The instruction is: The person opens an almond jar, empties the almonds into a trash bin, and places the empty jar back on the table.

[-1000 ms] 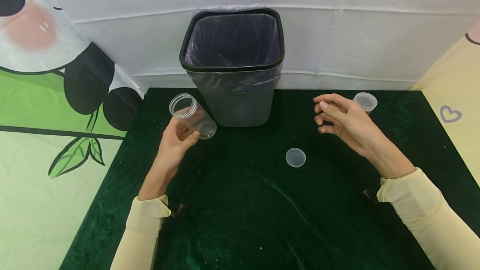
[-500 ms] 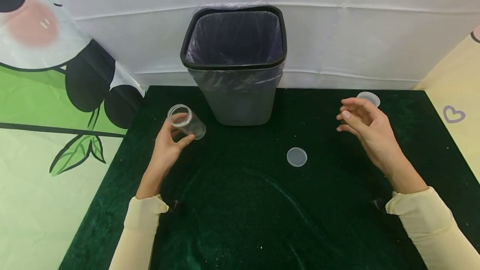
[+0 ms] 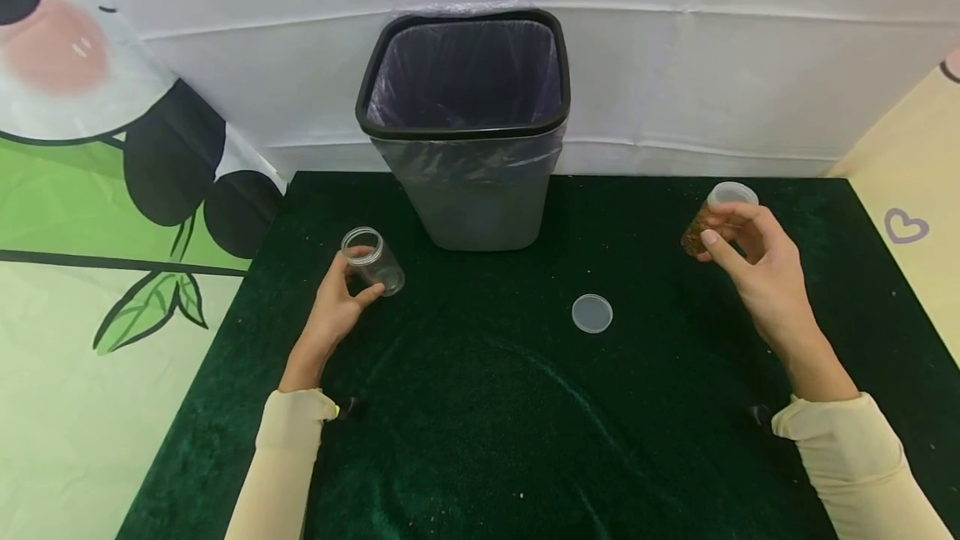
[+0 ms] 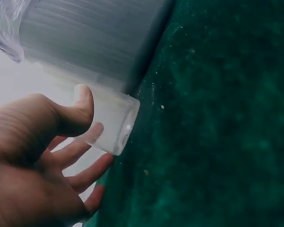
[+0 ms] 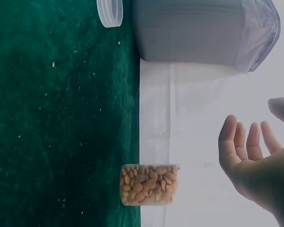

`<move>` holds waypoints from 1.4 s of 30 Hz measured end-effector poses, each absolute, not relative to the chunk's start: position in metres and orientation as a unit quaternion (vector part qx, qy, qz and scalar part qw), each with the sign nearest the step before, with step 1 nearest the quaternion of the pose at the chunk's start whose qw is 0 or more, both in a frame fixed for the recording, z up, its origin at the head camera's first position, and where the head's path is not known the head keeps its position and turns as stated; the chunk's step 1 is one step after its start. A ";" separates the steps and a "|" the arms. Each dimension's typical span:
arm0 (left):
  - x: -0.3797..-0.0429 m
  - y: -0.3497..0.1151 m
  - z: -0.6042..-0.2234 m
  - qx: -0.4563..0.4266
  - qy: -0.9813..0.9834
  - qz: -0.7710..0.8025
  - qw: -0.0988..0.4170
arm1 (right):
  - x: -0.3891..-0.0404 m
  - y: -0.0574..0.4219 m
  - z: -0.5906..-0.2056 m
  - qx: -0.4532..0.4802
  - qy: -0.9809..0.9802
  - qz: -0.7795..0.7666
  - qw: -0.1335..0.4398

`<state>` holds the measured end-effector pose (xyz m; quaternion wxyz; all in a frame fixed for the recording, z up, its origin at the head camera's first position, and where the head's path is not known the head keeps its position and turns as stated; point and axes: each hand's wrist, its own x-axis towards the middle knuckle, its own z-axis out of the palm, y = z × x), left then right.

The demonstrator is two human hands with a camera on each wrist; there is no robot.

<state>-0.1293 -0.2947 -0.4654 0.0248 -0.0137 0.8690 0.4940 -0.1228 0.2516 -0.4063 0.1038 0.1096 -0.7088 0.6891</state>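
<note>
From the head view, we see the left hand pinching an open clear jar beside a plastic bin with a filmy liner. A thin round lid lies flat on velvety green cloth; the right hand is by a white-capped jar. From the left wrist, we see the thumb against the clear jar's smooth, rounded wall. From the right wrist, we find brown oval nuts filling the upright white-capped jar, the loosely spread fingers apart from it.
</note>
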 end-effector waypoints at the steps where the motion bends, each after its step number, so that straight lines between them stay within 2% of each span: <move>1: -0.130 -0.296 -0.467 -0.014 0.866 0.499 0.025 | -0.123 0.252 -0.407 0.105 -0.710 0.688 0.108; 9: -0.129 -0.299 -0.472 0.000 0.869 0.495 0.024 | -0.128 0.258 -0.409 -0.004 -0.813 0.538 0.223; 16: -0.127 -0.298 -0.469 0.004 0.878 0.479 0.023 | -0.137 0.264 -0.413 -0.046 -0.824 0.502 0.257; 21: -0.126 -0.299 -0.466 0.012 0.899 0.437 0.033 | -0.142 0.271 -0.416 -0.076 -0.831 0.497 0.238; 28: -0.123 -0.303 -0.457 0.002 0.916 0.397 0.055 | -0.146 0.277 -0.425 -0.090 -0.846 0.497 0.171; 42: -0.106 -0.289 -0.397 0.032 0.928 0.365 -0.063 | -0.163 0.287 -0.450 -0.072 -0.874 0.475 0.068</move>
